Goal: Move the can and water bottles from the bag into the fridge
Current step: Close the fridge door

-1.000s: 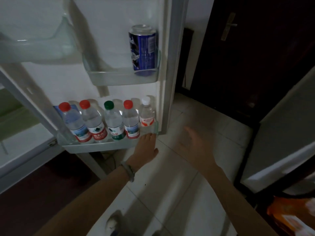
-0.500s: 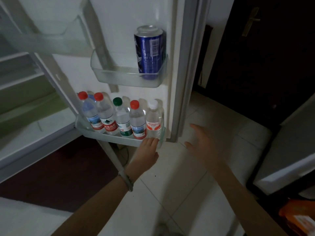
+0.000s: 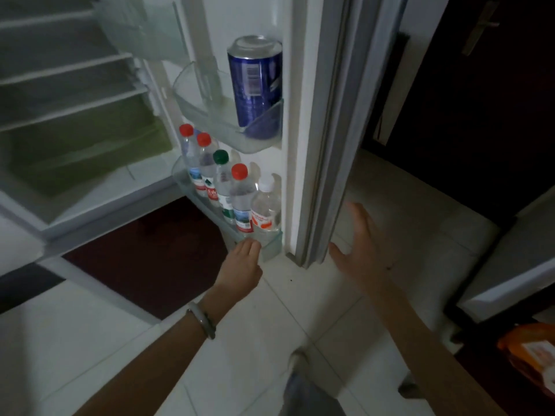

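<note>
A blue can [image 3: 255, 85] stands in the middle rack [image 3: 210, 115] of the fridge door [image 3: 309, 130]. Several small water bottles stand in a row in the bottom rack [image 3: 270, 249]: red-capped ones [image 3: 240, 199], a green-capped one [image 3: 223, 181] and a white-capped one [image 3: 265, 207] nearest me. My left hand [image 3: 243, 262] has its fingertips on the front lip of the bottom rack and holds nothing. My right hand [image 3: 363, 244] is spread flat just outside the door's outer edge, empty. An orange bag [image 3: 531, 355] lies at the lower right.
The fridge interior [image 3: 75, 115] with white shelves and a green drawer stands open on the left. A dark mat [image 3: 150, 253] lies below it on pale floor tiles. A dark wooden door [image 3: 480, 85] is behind the fridge door; a white cabinet edge [image 3: 510, 265] is at right.
The fridge door has swung toward the fridge, so I see the racks more edge-on. My left hand stays on the bottom rack's lip and my right hand has come closer to the door edge.
</note>
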